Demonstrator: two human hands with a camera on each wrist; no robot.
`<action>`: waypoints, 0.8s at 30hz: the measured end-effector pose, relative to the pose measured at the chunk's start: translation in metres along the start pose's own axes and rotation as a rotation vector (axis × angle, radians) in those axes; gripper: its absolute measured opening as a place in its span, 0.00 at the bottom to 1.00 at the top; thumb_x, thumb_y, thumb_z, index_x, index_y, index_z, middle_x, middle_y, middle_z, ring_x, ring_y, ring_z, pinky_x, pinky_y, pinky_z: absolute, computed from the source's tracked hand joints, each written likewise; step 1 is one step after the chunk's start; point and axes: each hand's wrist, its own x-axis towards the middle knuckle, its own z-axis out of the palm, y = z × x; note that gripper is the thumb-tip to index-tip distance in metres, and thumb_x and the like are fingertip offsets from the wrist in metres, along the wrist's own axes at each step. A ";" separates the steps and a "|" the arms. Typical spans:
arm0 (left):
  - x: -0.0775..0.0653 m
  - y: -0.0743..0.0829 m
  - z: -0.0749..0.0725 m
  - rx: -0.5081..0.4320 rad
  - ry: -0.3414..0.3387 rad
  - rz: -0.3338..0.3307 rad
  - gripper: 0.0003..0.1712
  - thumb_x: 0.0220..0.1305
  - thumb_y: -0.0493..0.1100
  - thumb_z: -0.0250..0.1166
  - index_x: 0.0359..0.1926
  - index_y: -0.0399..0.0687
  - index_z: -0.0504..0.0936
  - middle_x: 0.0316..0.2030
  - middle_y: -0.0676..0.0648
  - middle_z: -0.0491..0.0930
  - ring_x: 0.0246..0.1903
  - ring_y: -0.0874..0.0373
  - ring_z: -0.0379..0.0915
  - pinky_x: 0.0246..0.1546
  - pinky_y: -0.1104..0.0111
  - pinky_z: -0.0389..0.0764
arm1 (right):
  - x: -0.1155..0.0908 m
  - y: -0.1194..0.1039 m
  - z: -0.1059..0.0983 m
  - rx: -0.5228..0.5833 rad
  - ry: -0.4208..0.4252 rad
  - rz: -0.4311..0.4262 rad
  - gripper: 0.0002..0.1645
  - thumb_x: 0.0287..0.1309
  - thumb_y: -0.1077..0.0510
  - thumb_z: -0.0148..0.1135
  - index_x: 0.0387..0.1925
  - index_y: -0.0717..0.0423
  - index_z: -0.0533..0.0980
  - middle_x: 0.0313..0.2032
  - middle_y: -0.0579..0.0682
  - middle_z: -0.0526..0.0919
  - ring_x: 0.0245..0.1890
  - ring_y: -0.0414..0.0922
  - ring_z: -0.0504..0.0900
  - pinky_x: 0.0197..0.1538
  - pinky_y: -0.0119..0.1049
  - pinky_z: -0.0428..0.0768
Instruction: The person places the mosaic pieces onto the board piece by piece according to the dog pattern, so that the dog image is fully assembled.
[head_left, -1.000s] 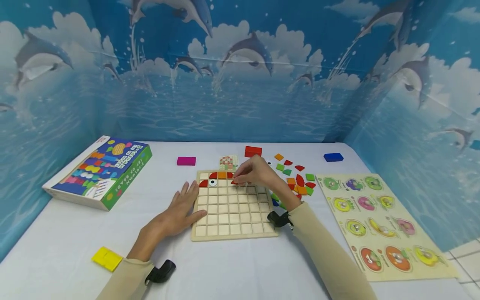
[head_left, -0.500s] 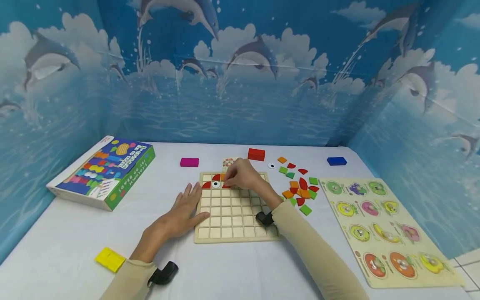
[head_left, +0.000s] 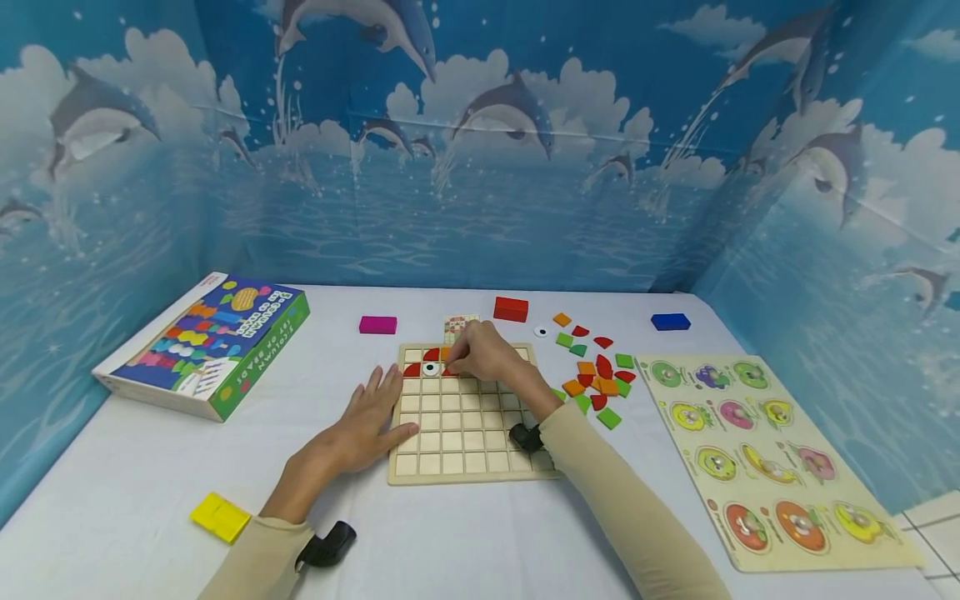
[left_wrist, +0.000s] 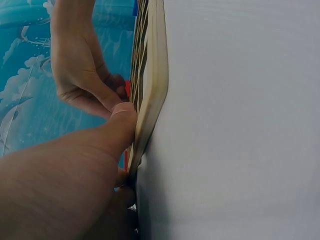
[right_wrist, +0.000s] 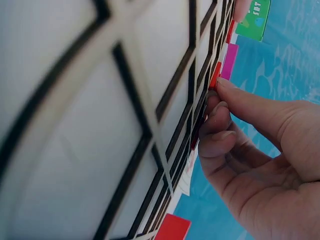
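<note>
A wooden grid board [head_left: 452, 443] lies on the white table. My left hand [head_left: 365, 423] rests along its left edge, fingers spread, thumb on the rim; the thumb [left_wrist: 122, 120] also shows in the left wrist view. With thumb and forefinger, my right hand [head_left: 483, 357] pinches a red tile [right_wrist: 215, 76] at the second row, right beside a round eye tile [head_left: 430, 368]. Part of the red tile is hidden by the fingers. Red quarter-round tiles [head_left: 412, 370] and an orange tile [head_left: 446, 353] sit in the cells around it.
A picture card [head_left: 457, 323] lies behind the board. Several loose coloured tiles [head_left: 604, 365] are scattered to the right, near a fruit puzzle board [head_left: 738, 429]. A box [head_left: 217, 333] stands left. Red [head_left: 511, 309], magenta [head_left: 378, 325], blue [head_left: 671, 322] and yellow [head_left: 221, 518] blocks lie around.
My right hand has moved left along the board with the red tile, from the upper right cells to just beside the eye tile. My left hand stays on the board's edge.
</note>
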 end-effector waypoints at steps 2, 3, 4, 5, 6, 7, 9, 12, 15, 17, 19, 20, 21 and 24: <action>0.000 0.001 0.000 0.001 -0.003 0.002 0.53 0.81 0.54 0.62 0.85 0.29 0.42 0.86 0.33 0.36 0.85 0.35 0.23 0.83 0.38 0.32 | -0.001 0.000 -0.001 -0.010 -0.006 0.004 0.03 0.64 0.68 0.76 0.37 0.62 0.92 0.35 0.54 0.93 0.36 0.46 0.89 0.40 0.35 0.88; 0.000 0.001 0.000 0.001 -0.004 0.001 0.53 0.81 0.54 0.62 0.85 0.30 0.42 0.86 0.33 0.36 0.85 0.35 0.23 0.83 0.39 0.32 | -0.002 -0.001 -0.001 -0.013 -0.009 0.008 0.03 0.64 0.68 0.75 0.37 0.62 0.93 0.36 0.53 0.93 0.36 0.47 0.89 0.41 0.36 0.88; 0.000 0.001 0.000 0.001 -0.004 0.002 0.52 0.81 0.54 0.62 0.85 0.29 0.42 0.86 0.33 0.36 0.85 0.35 0.23 0.83 0.38 0.32 | -0.003 -0.001 -0.002 -0.011 -0.012 0.010 0.04 0.64 0.68 0.75 0.38 0.62 0.93 0.37 0.54 0.93 0.37 0.47 0.89 0.42 0.36 0.89; -0.001 0.001 0.000 -0.001 -0.003 0.005 0.52 0.81 0.54 0.61 0.85 0.29 0.42 0.86 0.32 0.37 0.85 0.34 0.23 0.83 0.38 0.32 | -0.003 -0.001 -0.002 -0.009 -0.015 0.012 0.04 0.64 0.68 0.75 0.39 0.62 0.93 0.38 0.54 0.94 0.38 0.48 0.89 0.43 0.36 0.89; -0.001 0.001 0.000 -0.002 -0.003 0.006 0.52 0.81 0.54 0.61 0.85 0.29 0.42 0.86 0.32 0.37 0.85 0.34 0.23 0.83 0.37 0.32 | -0.004 -0.001 -0.002 -0.005 -0.018 0.013 0.05 0.64 0.68 0.75 0.40 0.62 0.92 0.39 0.54 0.94 0.40 0.48 0.90 0.44 0.36 0.89; -0.001 0.000 0.000 0.001 -0.004 0.004 0.52 0.81 0.54 0.61 0.85 0.29 0.42 0.86 0.33 0.36 0.85 0.34 0.23 0.83 0.38 0.31 | -0.004 0.000 -0.002 0.000 -0.020 0.012 0.06 0.64 0.68 0.75 0.41 0.62 0.92 0.40 0.54 0.94 0.41 0.49 0.90 0.44 0.36 0.89; 0.000 0.000 0.000 -0.004 -0.001 0.013 0.52 0.81 0.54 0.61 0.84 0.28 0.42 0.86 0.32 0.36 0.85 0.34 0.23 0.83 0.38 0.31 | -0.005 0.001 -0.003 0.015 -0.025 0.012 0.07 0.65 0.68 0.75 0.43 0.61 0.92 0.41 0.54 0.94 0.42 0.48 0.90 0.45 0.36 0.89; 0.000 -0.002 0.001 -0.006 0.007 0.021 0.53 0.81 0.54 0.61 0.84 0.27 0.43 0.86 0.31 0.36 0.85 0.33 0.23 0.82 0.37 0.32 | -0.006 0.004 -0.005 0.050 -0.030 -0.011 0.08 0.65 0.68 0.74 0.44 0.62 0.92 0.42 0.54 0.94 0.41 0.46 0.90 0.44 0.35 0.88; -0.001 -0.002 0.001 -0.009 0.013 0.024 0.53 0.80 0.53 0.62 0.84 0.27 0.42 0.86 0.31 0.36 0.85 0.32 0.23 0.82 0.37 0.32 | -0.009 0.010 -0.012 0.093 -0.018 -0.059 0.08 0.66 0.67 0.74 0.46 0.64 0.91 0.41 0.55 0.93 0.38 0.45 0.88 0.42 0.36 0.87; -0.001 0.000 0.002 -0.009 0.011 0.015 0.53 0.80 0.53 0.62 0.84 0.28 0.42 0.86 0.32 0.36 0.85 0.34 0.23 0.83 0.38 0.32 | -0.012 0.018 -0.019 0.116 0.009 -0.082 0.10 0.66 0.67 0.73 0.47 0.66 0.90 0.41 0.56 0.93 0.38 0.46 0.87 0.42 0.37 0.86; 0.000 0.000 0.002 -0.008 0.007 0.008 0.53 0.80 0.53 0.62 0.85 0.29 0.42 0.86 0.33 0.36 0.85 0.35 0.23 0.83 0.39 0.32 | -0.016 0.026 -0.029 0.123 0.048 -0.087 0.11 0.66 0.66 0.74 0.49 0.67 0.89 0.41 0.57 0.92 0.38 0.46 0.87 0.42 0.37 0.86; -0.001 0.001 0.001 -0.007 0.004 0.003 0.53 0.80 0.53 0.62 0.85 0.30 0.42 0.86 0.33 0.36 0.85 0.35 0.22 0.83 0.39 0.31 | -0.018 0.032 -0.033 0.129 0.070 -0.078 0.12 0.66 0.66 0.74 0.50 0.67 0.89 0.41 0.57 0.92 0.38 0.47 0.87 0.43 0.37 0.86; -0.001 0.001 0.001 -0.005 0.003 -0.001 0.53 0.81 0.54 0.62 0.85 0.31 0.42 0.86 0.34 0.36 0.85 0.36 0.22 0.83 0.39 0.31 | -0.020 0.037 -0.038 0.132 0.093 -0.065 0.13 0.66 0.66 0.75 0.50 0.67 0.89 0.41 0.57 0.91 0.37 0.48 0.86 0.42 0.37 0.85; -0.001 0.002 0.001 -0.003 0.003 -0.009 0.53 0.81 0.54 0.62 0.85 0.32 0.42 0.87 0.35 0.36 0.85 0.36 0.22 0.83 0.40 0.31 | -0.025 0.054 -0.051 0.151 0.155 -0.003 0.15 0.66 0.64 0.75 0.51 0.67 0.88 0.41 0.57 0.91 0.36 0.48 0.85 0.40 0.36 0.83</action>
